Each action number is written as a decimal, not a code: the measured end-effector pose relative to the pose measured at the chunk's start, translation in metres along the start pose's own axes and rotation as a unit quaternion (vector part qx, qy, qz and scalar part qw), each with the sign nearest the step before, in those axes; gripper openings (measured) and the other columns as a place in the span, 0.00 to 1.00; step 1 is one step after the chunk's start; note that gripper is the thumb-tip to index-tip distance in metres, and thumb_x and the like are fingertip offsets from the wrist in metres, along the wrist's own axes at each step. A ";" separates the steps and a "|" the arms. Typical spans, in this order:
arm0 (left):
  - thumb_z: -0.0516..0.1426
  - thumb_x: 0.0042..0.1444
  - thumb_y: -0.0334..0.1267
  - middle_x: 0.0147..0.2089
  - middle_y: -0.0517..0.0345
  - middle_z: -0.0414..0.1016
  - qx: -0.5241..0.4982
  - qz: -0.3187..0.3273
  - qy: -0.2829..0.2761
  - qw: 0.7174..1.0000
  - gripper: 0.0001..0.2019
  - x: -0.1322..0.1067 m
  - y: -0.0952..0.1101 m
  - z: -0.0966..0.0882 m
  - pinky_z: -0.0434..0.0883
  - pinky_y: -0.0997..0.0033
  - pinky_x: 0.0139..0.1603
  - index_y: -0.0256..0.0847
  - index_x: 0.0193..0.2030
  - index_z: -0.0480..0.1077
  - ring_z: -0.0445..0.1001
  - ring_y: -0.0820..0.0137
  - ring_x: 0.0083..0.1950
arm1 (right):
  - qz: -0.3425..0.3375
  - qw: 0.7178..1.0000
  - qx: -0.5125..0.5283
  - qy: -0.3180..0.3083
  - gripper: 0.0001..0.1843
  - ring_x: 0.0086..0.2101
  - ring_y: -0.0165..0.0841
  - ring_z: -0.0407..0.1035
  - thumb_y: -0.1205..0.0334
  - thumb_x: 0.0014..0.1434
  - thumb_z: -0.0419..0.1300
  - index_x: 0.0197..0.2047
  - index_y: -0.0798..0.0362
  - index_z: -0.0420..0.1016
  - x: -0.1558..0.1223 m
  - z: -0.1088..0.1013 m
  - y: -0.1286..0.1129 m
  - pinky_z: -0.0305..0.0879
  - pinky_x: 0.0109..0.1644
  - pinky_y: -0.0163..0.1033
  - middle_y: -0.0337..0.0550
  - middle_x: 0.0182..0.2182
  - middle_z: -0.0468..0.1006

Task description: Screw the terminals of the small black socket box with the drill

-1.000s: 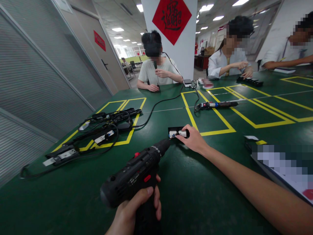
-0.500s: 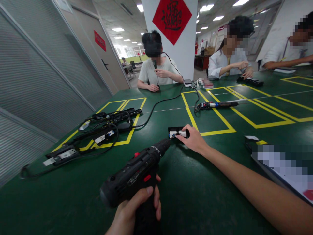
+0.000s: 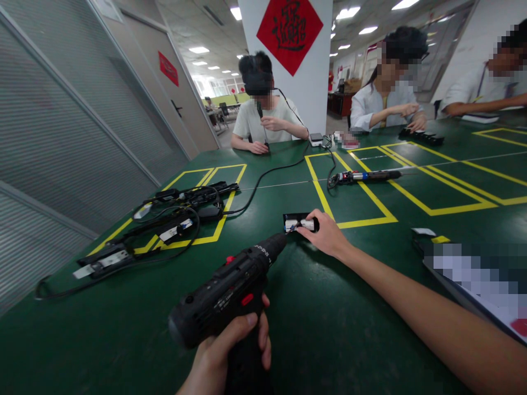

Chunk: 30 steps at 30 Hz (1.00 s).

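A small black case (image 3: pixel 291 225) with white pieces inside lies on the green table (image 3: pixel 349 340) ahead of the drill (image 3: pixel 222 293). The right hand (image 3: pixel 327 233) pinches its right end between thumb and curled fingers, covering that part; its forearm slants in from the lower right. The left hand (image 3: pixel 233 343) wraps closed around the drill's grip, thumb along the near side, the drill angled up and rightward. The chuck stops just short of the case; whether the thin bit touches anything is too small to tell. The grip's base and the left wrist run off the lower edge. Yellow tape (image 3: pixel 366 224) begins just beyond the right hand. Green surface separates the case from cabled black parts (image 3: pixel 150 227) leftward and a partly blurred object (image 3: pixel 473 280) cut off at right.
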<state>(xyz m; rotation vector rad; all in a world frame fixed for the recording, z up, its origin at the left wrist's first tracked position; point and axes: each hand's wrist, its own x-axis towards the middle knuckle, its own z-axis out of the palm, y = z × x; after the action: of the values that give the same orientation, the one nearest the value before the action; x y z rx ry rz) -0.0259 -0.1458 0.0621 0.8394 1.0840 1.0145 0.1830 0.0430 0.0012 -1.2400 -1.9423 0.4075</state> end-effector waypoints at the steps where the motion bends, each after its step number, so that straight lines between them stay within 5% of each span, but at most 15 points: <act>1: 0.51 0.57 0.41 0.23 0.57 0.68 0.000 0.001 -0.001 1.000 0.13 0.000 0.000 0.000 0.65 0.65 0.26 0.34 0.45 0.64 0.71 0.65 0.21 | 0.000 1.000 0.000 0.001 0.14 0.36 0.39 0.70 0.49 0.54 0.61 0.38 0.49 0.67 0.000 0.000 0.000 0.63 0.38 0.43 0.44 0.34 0.75; 30: 0.51 0.57 0.42 0.25 0.58 0.67 0.009 0.003 0.003 1.000 0.15 0.001 0.002 0.000 0.66 0.65 0.29 0.34 0.46 0.65 0.70 0.67 0.23 | -0.002 1.000 0.011 -0.001 0.13 0.36 0.39 0.69 0.50 0.55 0.60 0.39 0.49 0.68 0.001 -0.001 0.001 0.62 0.38 0.42 0.42 0.35 0.75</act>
<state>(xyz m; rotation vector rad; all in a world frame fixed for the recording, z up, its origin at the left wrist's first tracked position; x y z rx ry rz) -0.0261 -0.1445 0.0642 0.8545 1.0966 1.0139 0.1846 0.0446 0.0019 -1.2216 -1.9373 0.4259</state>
